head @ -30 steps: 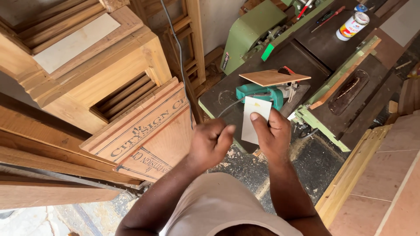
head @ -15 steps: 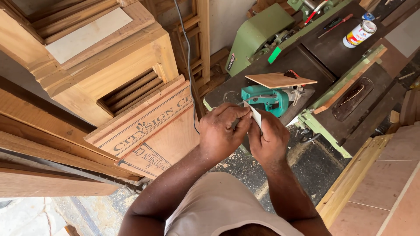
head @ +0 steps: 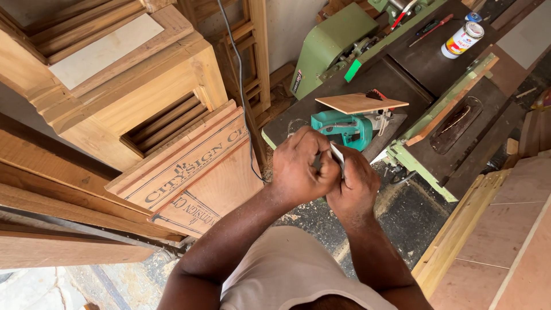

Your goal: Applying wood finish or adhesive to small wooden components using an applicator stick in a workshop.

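A thin white sheet, most likely a folded piece of sandpaper or card, is pinched edge-on between the person's two hands, held in the air above the near edge of the dark machine table. Only a narrow strip of it shows between the fingers. The left hand is curled into a loose fist, its fingertips pressing on the sheet from one side; the right hand closes on it from the other, so the two hands touch, knuckles together, both clamped on the sheet.

Just beyond the hands, on the table's near part, lies a teal power tool with a small wooden board resting flat on top of it. At the table's far right corner stands a white tin can. A black cable hangs down past stacked wooden frames on the left. Pale planks lean at the right.
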